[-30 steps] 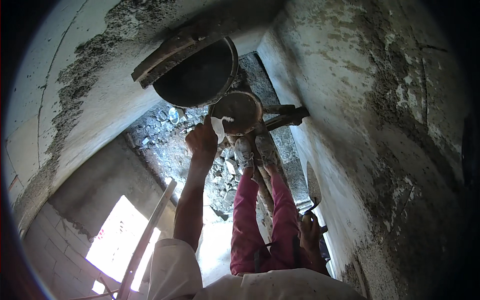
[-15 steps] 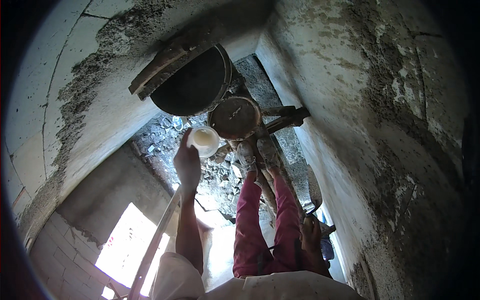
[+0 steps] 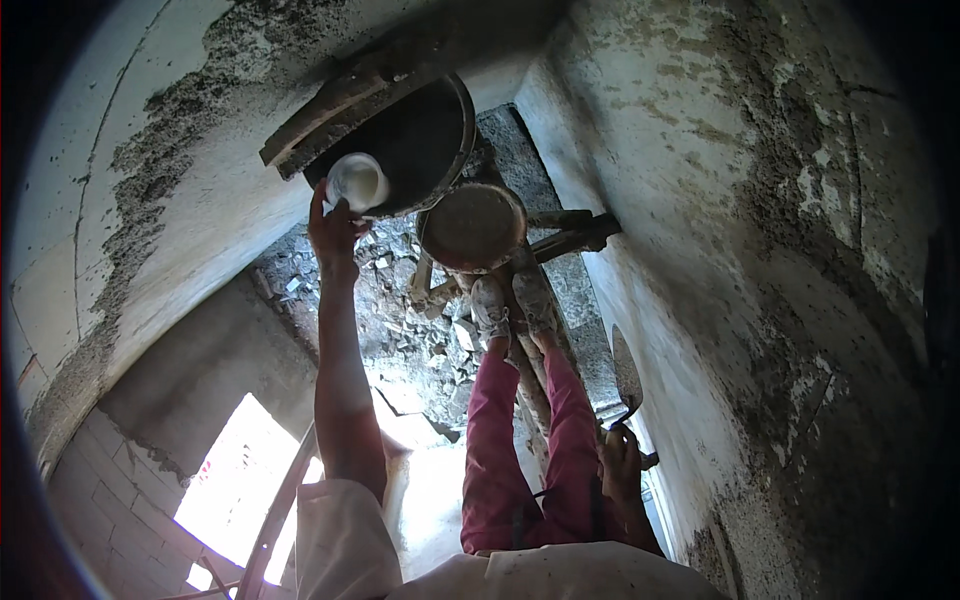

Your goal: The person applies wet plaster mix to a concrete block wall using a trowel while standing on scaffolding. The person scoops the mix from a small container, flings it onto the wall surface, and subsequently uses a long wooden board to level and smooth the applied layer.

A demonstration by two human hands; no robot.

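Note:
My left hand [image 3: 335,225] grips a white plastic container [image 3: 357,183] with pale content, held over the near left part of a large dark tub [image 3: 410,130]. Beside that tub is a smaller round pan [image 3: 471,227]. My right hand [image 3: 622,460] is closed on the handle of a trowel [image 3: 625,370], whose blade points forward along the right wall. Both my feet [image 3: 490,302] rest on wooden poles below the round pan.
A plank [image 3: 330,130] lies across the tub. Short timbers [image 3: 570,238] cross under the pan. Rubble [image 3: 400,340] covers the floor far below. Rough plastered walls [image 3: 760,300] close in at both sides. A bright opening [image 3: 235,480] is at lower left, beside a long pole [image 3: 280,510].
My left hand has swung forward and left, carrying the container from beside the round pan to over the large tub. The pale splash over the pan a second ago is gone.

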